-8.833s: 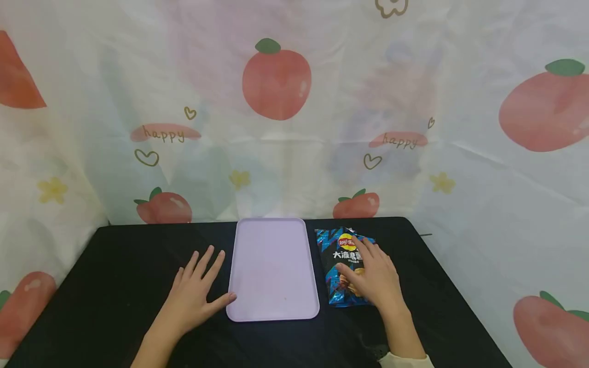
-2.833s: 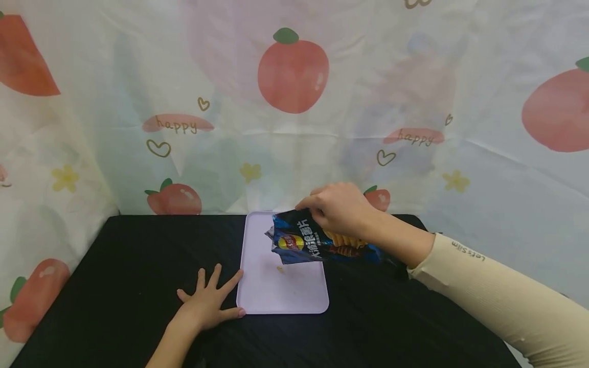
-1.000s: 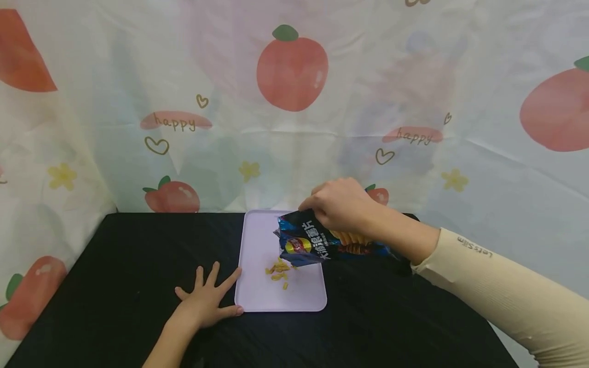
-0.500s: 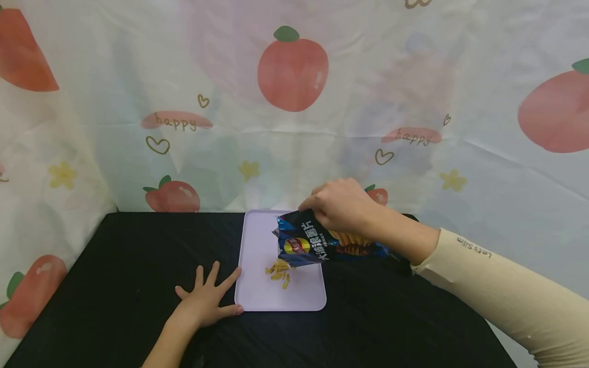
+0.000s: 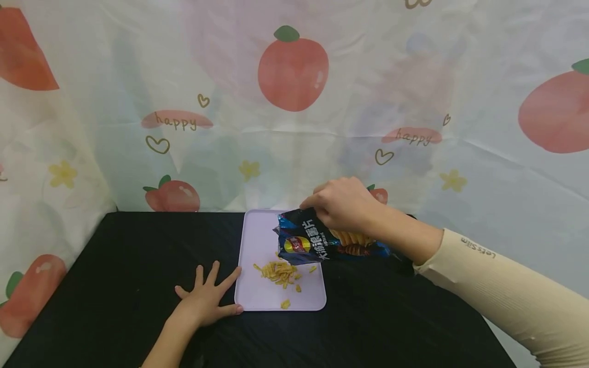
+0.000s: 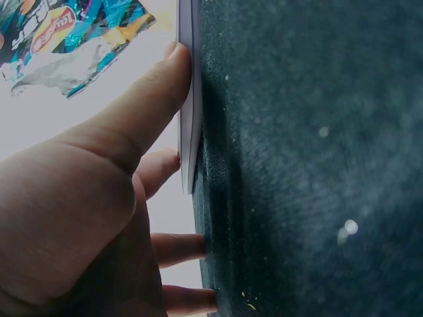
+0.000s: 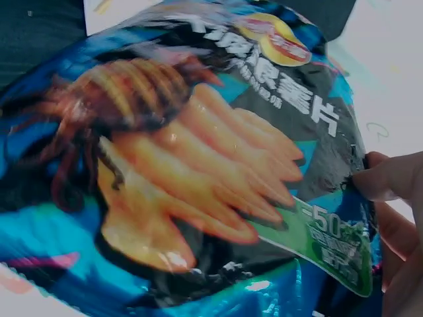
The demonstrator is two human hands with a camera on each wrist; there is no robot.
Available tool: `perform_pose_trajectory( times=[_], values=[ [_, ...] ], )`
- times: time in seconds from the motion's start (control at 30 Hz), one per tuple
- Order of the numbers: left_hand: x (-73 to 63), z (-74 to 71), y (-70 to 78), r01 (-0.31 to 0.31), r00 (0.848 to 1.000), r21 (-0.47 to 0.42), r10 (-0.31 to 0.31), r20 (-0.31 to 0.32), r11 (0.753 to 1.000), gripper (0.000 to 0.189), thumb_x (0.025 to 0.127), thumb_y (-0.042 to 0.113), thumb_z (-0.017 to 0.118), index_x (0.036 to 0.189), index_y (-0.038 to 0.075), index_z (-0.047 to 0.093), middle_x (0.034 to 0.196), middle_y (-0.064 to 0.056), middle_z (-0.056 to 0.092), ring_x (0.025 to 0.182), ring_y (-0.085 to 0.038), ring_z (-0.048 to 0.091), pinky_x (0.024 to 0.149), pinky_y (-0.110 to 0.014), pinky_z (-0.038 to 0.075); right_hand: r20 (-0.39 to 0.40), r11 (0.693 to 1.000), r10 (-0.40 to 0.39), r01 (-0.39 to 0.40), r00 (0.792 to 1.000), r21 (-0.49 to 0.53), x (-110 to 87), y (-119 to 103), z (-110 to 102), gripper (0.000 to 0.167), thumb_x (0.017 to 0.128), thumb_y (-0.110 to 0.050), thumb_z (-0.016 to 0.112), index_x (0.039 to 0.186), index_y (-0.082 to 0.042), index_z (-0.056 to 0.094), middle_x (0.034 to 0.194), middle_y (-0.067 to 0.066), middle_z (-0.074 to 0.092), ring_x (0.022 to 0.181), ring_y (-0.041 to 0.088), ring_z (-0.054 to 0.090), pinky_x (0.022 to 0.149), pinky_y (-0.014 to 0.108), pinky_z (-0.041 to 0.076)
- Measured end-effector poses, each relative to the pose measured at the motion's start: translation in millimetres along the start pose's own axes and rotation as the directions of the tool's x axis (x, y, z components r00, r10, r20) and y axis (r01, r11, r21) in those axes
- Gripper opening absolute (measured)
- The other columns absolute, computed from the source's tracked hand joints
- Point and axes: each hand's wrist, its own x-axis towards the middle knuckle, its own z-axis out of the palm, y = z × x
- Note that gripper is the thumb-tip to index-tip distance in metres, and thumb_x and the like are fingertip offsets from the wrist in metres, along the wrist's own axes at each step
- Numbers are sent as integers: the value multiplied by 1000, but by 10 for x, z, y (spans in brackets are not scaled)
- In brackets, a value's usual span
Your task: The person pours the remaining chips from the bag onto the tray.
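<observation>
My right hand (image 5: 345, 204) grips the upper edge of a blue and black chip bag (image 5: 303, 240), which lies tilted on its side over the tray with its torn end to the left. In the right wrist view the thumb and fingers pinch the side of the bag (image 7: 198, 165). Below the bag's mouth, a heap of yellow potato chips (image 5: 278, 273) lies on the pale purple tray (image 5: 257, 230), with a few loose pieces around it. My left hand (image 5: 204, 301) is spread flat, thumb and index fingertip touching the tray's left edge; the left wrist view shows the thumb against the rim (image 6: 188, 119).
A black cloth covers the table (image 5: 138, 276) under the tray. Behind and beside it hangs a pale curtain (image 5: 294, 153) printed with fruit and the word "happy". The right sleeve (image 5: 488, 286) reaches in from the right, above the table's right side.
Earlier the bag lay flat right of the tray; my right hand has lifted and tipped it over the tray. The chip heap has grown and spread over the last second. The left hand stays put.
</observation>
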Motion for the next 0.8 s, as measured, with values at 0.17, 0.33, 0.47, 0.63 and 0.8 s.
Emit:
perform_pose_trajectory(
  times=[0.17, 0.33, 0.47, 0.63, 0.8],
  values=[
    [0, 0, -5, 2, 1000, -3, -2, 4, 1000, 94, 77, 71, 68, 156, 35, 32, 163, -26, 16, 143, -64, 4, 86, -93, 5, -9, 1000, -4, 4, 1000, 3, 6, -2, -22, 35, 90, -6, 59, 106, -28, 80, 92, -6, 76, 45, 10, 30, 42, 26, 16],
    [8, 0, -10, -3, 1000, -1, 3, -1, 1000, 94, 77, 71, 68, 156, 36, 32, 163, -26, 15, 143, -64, 3, 85, -93, 5, -9, 1000, -6, 6, 1000, 9, 8, -5, -21, 34, 90, -6, 59, 107, -28, 80, 91, -6, 75, 45, 10, 31, 42, 26, 16],
    [13, -5, -3, -8, 1000, -1, 8, -6, 1000, 94, 77, 71, 68, 156, 36, 32, 163, -26, 16, 143, -63, 4, 86, -93, 6, -7, 1000, 0, 0, 1000, 15, -11, 1, 2, 34, 90, -6, 59, 107, -27, 80, 84, -5, 73, 45, 10, 30, 42, 25, 15],
    [9, -7, -5, 7, 1000, 2, -7, 6, 1000, 94, 77, 71, 68, 156, 36, 31, 163, -26, 15, 144, -63, 3, 86, -93, 6, -14, 1000, -14, 15, 1000, 19, 4, -3, 13, 34, 90, -6, 59, 107, -27, 80, 87, -5, 74, 44, 10, 30, 42, 26, 15],
    [12, 0, -14, 9, 1000, 6, -9, 6, 1000, 94, 77, 72, 67, 156, 36, 32, 163, -25, 15, 144, -63, 3, 86, -93, 5, -19, 1000, -13, 14, 1000, 12, 28, -19, 1, 34, 90, -6, 59, 106, -27, 80, 87, -5, 74, 44, 10, 31, 42, 26, 15]
  ],
)
